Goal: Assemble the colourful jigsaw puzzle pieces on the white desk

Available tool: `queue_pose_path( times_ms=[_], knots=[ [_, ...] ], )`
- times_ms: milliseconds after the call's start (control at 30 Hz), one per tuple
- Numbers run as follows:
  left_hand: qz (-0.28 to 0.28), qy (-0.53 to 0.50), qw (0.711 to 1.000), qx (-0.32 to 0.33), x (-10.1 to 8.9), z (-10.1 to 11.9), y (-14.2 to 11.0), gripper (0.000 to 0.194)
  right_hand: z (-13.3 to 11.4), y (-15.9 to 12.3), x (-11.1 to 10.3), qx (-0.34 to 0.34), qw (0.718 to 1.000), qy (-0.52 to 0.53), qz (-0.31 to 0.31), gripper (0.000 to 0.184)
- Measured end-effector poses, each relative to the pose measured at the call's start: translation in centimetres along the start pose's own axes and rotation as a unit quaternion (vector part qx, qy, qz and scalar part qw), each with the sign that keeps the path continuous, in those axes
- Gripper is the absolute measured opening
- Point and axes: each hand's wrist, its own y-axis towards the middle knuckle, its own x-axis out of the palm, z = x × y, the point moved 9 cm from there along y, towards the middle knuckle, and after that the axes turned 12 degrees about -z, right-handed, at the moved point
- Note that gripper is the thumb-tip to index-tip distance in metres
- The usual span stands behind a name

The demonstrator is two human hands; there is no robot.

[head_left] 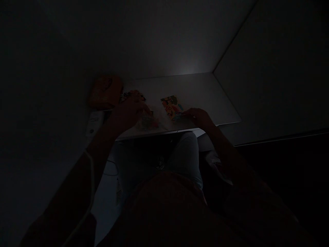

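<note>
The work looks unfinished — loose pieces (135, 93) lie heaped, the left hand (131, 111) half-curls over a clear bag (153, 122), the right hand (200, 117) pinches beside the patterned card (170, 103), holds indistinguishable.

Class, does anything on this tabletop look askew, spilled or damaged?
The colourful printed card near the right hand lies askew to the tabletop's edges. No clear spill or damage shows, though dimness hides detail.

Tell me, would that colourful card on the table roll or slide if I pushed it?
The card would probably slide, not roll, because it looks flat on the table. It is likely light, since it seems thin. Dim light hides how bendy it is.
</note>
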Motion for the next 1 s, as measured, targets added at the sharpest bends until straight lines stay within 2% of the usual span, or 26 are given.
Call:
queue_pose_path(
  times_ms=[100,233,367,467,533,633,733,867,1000],
  knots=[
    [-0.026,0.038,0.999,-0.025,0.0,0.8,0.0,0.049,0.4,1.0,-0.9,0.010,0.999,0.028,0.013,0.032],
    [-0.018,0.056,0.998,-0.023,-0.2,1.8,0.4,0.053,1.1,1.9,-2.6,0.031,0.995,0.079,0.061,0.030],
    [-0.019,0.052,0.997,-0.050,-0.3,1.7,0.7,0.059,0.0,2.3,-4.8,0.030,0.984,0.156,0.081,0.041],
    [-0.034,0.055,0.996,-0.062,-0.4,1.9,0.5,0.068,-3.4,2.2,-6.6,0.001,0.983,0.169,0.076,0.046],
    [-0.042,0.056,0.996,-0.059,-0.6,2.2,0.3,0.068,-7.3,2.4,-6.9,-0.039,0.991,0.124,0.027,0.041],
    [-0.054,0.049,0.996,-0.044,-0.6,2.4,0.2,0.065,-13.6,3.6,-5.8,-0.077,0.995,0.002,-0.065,0.033],
    [-0.060,0.022,0.998,-0.023,-0.4,2.3,0.4,0.055,-17.9,6.0,-4.1,-0.054,0.985,-0.115,-0.118,0.030],
    [-0.052,-0.017,0.998,-0.004,-0.2,1.8,0.5,0.037,-20.3,8.5,-3.4,0.004,0.978,-0.179,-0.111,0.030],
    [-0.055,-0.045,0.997,-0.010,-0.2,1.3,0.2,0.044,-20.0,8.1,-4.5,0.062,0.974,-0.203,-0.078,0.030]
  ],
)
